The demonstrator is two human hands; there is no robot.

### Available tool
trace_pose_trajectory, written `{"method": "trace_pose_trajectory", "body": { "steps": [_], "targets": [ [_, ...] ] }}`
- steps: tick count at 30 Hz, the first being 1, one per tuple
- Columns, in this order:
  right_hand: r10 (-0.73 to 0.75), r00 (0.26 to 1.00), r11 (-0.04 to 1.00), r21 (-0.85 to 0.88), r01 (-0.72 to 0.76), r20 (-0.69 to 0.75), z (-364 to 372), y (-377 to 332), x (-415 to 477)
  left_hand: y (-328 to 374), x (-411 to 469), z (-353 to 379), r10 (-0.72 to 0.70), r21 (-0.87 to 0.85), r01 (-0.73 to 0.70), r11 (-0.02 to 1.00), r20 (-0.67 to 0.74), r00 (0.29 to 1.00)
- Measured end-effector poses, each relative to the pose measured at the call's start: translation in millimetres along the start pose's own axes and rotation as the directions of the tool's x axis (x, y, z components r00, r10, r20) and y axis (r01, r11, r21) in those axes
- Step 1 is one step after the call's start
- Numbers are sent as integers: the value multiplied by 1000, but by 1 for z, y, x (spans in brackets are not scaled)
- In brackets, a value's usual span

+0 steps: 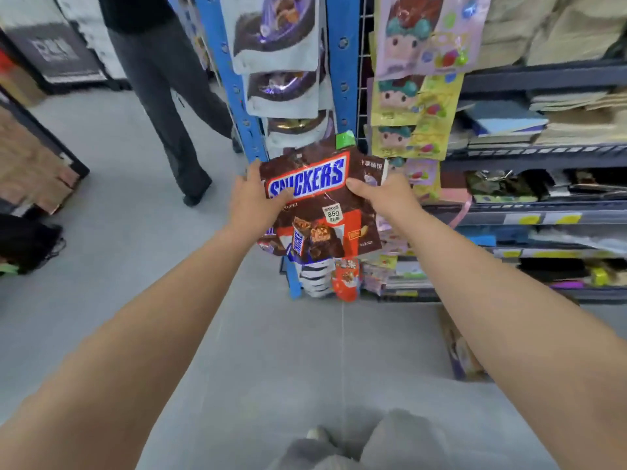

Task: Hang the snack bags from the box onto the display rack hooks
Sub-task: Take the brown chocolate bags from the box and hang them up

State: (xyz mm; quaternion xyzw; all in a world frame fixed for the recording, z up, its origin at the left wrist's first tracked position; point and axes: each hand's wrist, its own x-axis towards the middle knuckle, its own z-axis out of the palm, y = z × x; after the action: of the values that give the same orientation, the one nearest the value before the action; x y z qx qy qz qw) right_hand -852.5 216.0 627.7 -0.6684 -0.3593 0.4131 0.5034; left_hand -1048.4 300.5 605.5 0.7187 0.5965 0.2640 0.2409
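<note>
Hands at work: the left hand [252,195] and right hand [383,195] grip the upper corners of a Snickers bag [322,212], held against the blue display rack [342,79] and apparently not yet hooked. Chocolate bags [274,39] already hang above. Around it lie a grey floor [135,198], store shelves [543,150] at right and a bystander [163,79] behind.

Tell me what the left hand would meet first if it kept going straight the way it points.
Probably the blue rack upright, which stands just beyond the left hand as it grips the Snickers bag by its edge. Depth is unclear.
</note>
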Motion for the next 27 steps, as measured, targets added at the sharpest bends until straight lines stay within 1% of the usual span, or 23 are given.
{"method": "trace_pose_trajectory", "body": {
  "steps": [2, 3, 5, 7, 10, 13, 15, 17, 19, 22, 24, 27],
  "targets": [
    [-44, 999, 999, -6, 44, 13, 14, -21, 0, -1, 14, -18, 67, 193, -55, 980, -58, 996],
    [-67, 998, 998, -8, 67, 22, 19, -33, -1, 2, 21, -27, 119, 242, -95, 966, -85, 989],
    [-111, 993, 993, -45, 113, 42, 24, -54, 1, 13, 33, -41, 189, 268, -154, 951, -110, 976],
    [-151, 987, 982, -104, 155, 47, 27, -73, 6, 25, 46, -56, 207, 188, -187, 964, -94, 974],
    [-194, 981, 980, -55, 193, 2, 19, -94, 17, 48, 63, -71, 198, -46, -202, 978, -78, 977],
    [-225, 973, 974, 0, 225, -41, 5, -108, 32, 75, 80, -78, 277, -144, -302, 942, -170, 946],
    [-238, 970, 971, 26, 239, -46, -3, -122, 44, 94, 91, -83, 326, -268, -390, 881, -254, 911],
    [-242, 969, 970, 26, 243, -42, -9, -137, 54, 110, 102, -89, 348, -326, -454, 829, -334, 876],
    [-280, 958, 958, 45, 282, -56, -14, -153, 64, 123, 114, -94, 350, -326, -486, 811, -396, 849],
    [-366, 931, 926, 96, 364, 0, -18, -175, 77, 141, 129, -103, 348, -286, -523, 803, -486, 801],
    [-400, 916, 911, 125, 392, 40, -18, -190, 84, 149, 140, -113, 372, -228, -561, 795, -547, 750],
    [-437, 898, 895, 132, 427, 58, -16, -216, 94, 157, 161, -133, 440, -126, -611, 782, -583, 683]
  ]
}}
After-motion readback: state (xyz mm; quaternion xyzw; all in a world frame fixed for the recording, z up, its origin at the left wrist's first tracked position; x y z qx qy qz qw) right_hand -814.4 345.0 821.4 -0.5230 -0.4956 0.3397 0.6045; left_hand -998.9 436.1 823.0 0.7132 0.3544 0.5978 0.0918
